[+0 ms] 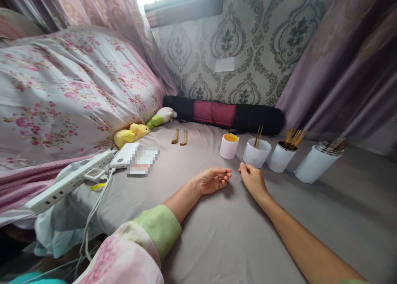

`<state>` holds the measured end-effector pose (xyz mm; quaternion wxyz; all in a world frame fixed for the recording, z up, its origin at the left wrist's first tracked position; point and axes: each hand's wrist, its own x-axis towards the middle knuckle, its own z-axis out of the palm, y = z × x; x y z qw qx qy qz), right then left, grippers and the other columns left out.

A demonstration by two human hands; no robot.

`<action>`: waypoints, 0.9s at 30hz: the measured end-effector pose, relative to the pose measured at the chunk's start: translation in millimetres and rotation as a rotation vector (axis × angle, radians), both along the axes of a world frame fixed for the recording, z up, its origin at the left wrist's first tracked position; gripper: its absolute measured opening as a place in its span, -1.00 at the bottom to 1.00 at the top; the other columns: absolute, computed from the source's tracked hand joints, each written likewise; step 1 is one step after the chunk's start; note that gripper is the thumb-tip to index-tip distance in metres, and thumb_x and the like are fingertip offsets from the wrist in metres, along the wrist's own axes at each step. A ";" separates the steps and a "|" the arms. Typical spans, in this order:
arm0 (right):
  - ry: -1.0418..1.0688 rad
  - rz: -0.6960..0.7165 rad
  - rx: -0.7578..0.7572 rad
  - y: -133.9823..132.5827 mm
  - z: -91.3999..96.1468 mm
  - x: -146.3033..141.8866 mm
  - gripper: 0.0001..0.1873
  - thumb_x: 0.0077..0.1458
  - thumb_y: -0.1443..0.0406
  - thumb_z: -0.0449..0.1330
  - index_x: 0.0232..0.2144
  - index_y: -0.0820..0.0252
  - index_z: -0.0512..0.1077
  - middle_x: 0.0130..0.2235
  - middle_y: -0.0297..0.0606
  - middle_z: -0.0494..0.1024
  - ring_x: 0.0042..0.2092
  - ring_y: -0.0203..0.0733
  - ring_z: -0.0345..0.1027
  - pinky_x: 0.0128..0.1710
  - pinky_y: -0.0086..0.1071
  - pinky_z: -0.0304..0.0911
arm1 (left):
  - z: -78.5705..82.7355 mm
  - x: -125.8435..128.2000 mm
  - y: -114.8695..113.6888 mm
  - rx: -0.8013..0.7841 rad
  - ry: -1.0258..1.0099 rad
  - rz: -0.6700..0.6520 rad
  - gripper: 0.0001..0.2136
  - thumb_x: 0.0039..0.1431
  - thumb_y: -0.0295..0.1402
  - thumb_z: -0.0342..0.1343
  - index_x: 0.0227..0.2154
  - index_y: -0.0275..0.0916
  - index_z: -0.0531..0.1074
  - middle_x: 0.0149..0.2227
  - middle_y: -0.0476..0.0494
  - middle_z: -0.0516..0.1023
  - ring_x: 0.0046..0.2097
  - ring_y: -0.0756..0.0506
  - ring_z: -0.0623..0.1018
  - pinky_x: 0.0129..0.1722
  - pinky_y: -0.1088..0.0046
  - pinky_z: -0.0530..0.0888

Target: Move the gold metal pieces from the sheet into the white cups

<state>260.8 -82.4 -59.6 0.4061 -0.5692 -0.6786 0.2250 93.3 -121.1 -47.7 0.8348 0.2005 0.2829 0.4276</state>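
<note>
My left hand [213,180] rests on the grey bed sheet [217,234], palm turned up, fingers loosely curled and holding nothing. My right hand [252,178] lies just to its right, fingers curled in, fingertips pinched together; whether it holds anything I cannot make out. Just beyond the hands stand several white cups in a row: one with a yellow inside [229,146], one with two sticks [256,152], one with several sticks [281,156], and a tilted one with dark sticks [314,163]. Two loose sticks [180,137] lie on the sheet farther left.
A white power strip [66,180] with cables and a white power bank [124,156] lie at the left. Yellow and green plush toys [130,134] sit against a floral quilt [62,89]. A black and red roll [223,114] lies along the wall.
</note>
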 end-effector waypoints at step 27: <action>-0.085 0.010 0.052 -2.7 -4.6 -0.8 -0.54 0.07 0.06 -0.10 -0.57 0.23 0.41 -0.59 -0.27 0.41 -0.56 -0.30 0.17 -0.54 -0.45 -0.04 | 33.6 -86.6 81.8 0.188 1.330 0.331 -0.95 -0.04 -0.48 0.11 -0.48 -0.36 0.39 -0.57 -0.07 0.42 -0.58 0.11 0.34 -0.59 0.62 0.27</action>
